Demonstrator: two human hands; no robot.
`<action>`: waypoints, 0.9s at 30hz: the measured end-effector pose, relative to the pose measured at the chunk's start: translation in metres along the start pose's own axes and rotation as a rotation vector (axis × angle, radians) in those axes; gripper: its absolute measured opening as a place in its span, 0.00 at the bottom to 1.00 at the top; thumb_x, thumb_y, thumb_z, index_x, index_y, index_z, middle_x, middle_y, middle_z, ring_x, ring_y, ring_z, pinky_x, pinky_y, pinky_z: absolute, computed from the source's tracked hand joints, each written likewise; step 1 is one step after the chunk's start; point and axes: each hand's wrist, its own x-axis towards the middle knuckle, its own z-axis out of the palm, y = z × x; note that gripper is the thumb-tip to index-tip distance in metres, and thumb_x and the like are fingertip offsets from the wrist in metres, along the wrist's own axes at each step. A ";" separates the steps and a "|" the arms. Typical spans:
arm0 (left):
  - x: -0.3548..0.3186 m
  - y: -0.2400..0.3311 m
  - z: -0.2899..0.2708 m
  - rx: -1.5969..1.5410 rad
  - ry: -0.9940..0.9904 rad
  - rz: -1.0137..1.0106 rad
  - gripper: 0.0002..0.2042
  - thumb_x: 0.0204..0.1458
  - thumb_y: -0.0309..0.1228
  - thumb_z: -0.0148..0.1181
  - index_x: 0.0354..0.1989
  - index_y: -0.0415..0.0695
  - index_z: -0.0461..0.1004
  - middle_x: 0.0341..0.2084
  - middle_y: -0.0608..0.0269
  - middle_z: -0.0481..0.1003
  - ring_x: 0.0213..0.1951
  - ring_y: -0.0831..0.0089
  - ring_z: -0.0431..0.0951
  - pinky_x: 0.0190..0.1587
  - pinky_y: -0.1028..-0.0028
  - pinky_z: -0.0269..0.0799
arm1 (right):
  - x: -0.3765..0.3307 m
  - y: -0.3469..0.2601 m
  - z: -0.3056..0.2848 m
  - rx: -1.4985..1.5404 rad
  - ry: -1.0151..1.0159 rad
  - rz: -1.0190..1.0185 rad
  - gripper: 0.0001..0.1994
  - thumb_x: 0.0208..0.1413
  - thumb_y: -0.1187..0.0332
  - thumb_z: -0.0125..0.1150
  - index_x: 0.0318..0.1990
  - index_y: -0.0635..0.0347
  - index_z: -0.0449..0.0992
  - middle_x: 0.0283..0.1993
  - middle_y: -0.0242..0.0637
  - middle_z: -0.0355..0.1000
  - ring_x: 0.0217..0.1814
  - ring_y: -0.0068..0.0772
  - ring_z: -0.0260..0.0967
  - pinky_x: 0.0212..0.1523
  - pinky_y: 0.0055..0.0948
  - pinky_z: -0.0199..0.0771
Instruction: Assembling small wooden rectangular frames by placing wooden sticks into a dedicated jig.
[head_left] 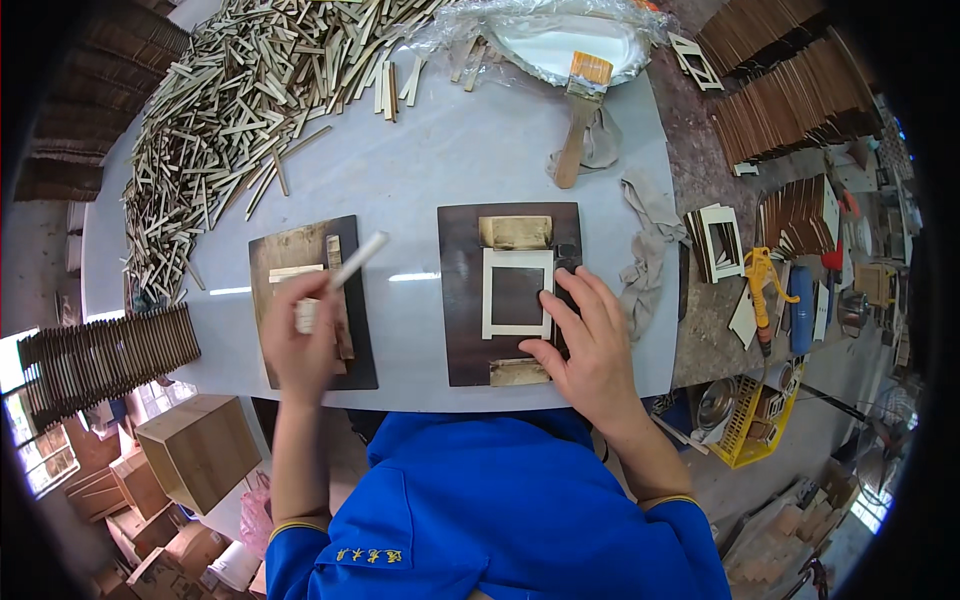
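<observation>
Slippage seems the likeliest trouble: the pale frame (488, 295) lies flat on the dark board (460, 350) between wooden blocks (515, 233), and the right hand (592, 345) — grip spread, fingertips along the frame's right side — could skew it by pressing sideways. The left hand (300, 345), blurred, pinches a pale stick (362, 257); a hasty swing might knock the strip (296, 272) beside it.

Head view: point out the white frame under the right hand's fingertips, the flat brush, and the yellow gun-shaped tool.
White frame (488, 293), head view: middle of its left bar.
Flat brush (577, 122), head view: wooden handle.
Yellow gun-shaped tool (761, 276), head view: its yellow body.
</observation>
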 end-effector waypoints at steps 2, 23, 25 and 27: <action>-0.006 0.028 0.023 -0.203 -0.196 -0.076 0.10 0.54 0.17 0.64 0.43 0.39 0.80 0.40 0.59 0.81 0.41 0.67 0.79 0.46 0.72 0.75 | 0.001 0.001 0.001 0.019 -0.009 0.015 0.22 0.53 0.68 0.74 0.55 0.63 0.78 0.68 0.46 0.68 0.72 0.52 0.64 0.69 0.45 0.66; -0.016 0.067 0.082 -0.482 -0.437 -0.197 0.12 0.56 0.15 0.62 0.48 0.37 0.80 0.45 0.57 0.79 0.39 0.71 0.77 0.41 0.77 0.74 | 0.009 0.017 0.003 0.119 0.017 -0.062 0.35 0.48 0.67 0.78 0.64 0.63 0.68 0.73 0.50 0.60 0.74 0.54 0.60 0.74 0.48 0.61; -0.019 0.066 0.084 -0.511 -0.414 -0.185 0.12 0.56 0.15 0.63 0.48 0.37 0.80 0.45 0.57 0.79 0.39 0.71 0.77 0.41 0.77 0.74 | 0.008 0.018 0.004 0.131 0.011 -0.049 0.35 0.48 0.66 0.78 0.64 0.63 0.68 0.72 0.50 0.61 0.74 0.54 0.60 0.74 0.48 0.61; -0.021 0.065 0.086 -0.540 -0.389 -0.173 0.12 0.55 0.15 0.63 0.48 0.38 0.80 0.45 0.57 0.79 0.39 0.71 0.77 0.41 0.77 0.74 | 0.008 0.018 0.004 0.143 0.004 -0.037 0.35 0.48 0.66 0.79 0.63 0.63 0.69 0.72 0.50 0.61 0.74 0.55 0.61 0.74 0.48 0.61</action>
